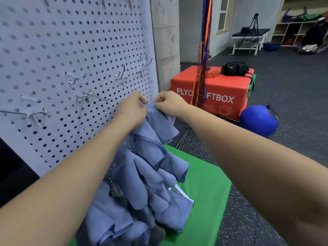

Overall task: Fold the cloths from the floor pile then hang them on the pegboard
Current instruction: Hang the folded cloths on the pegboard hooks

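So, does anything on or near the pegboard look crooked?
Yes. Several hooks on the pegboard sit tilted at different angles. Below, the blue cloths are bunched and overlap unevenly. The left hand and right hand pinch the top cloth.

Red box's lettering [222,99] partly behind netting [201,86]
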